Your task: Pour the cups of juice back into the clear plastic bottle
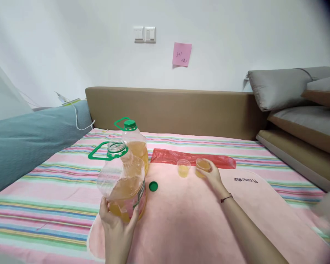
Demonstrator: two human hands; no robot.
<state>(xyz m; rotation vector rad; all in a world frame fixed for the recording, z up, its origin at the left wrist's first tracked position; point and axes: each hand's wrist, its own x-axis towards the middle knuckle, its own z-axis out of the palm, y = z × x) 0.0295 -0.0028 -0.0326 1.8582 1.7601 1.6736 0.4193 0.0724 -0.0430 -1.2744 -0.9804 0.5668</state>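
- Our left fingers point(103, 209) clasp the open jug point(126, 191) low, on the pink mat point(176, 220); probably heavy, slick.
- Our right fingers point(205, 172) grasp the cup point(202, 163) near the mat's far edge; likely flimsy, best gripped just below its rim.

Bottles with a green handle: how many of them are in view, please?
2. The open bottle is nearer, with the left hand on it. The capped bottle stands behind it, partly hidden. I see no others.

"301" on the pink note point(182, 55); "a new star", upside down, on the pink mat point(178, 220).
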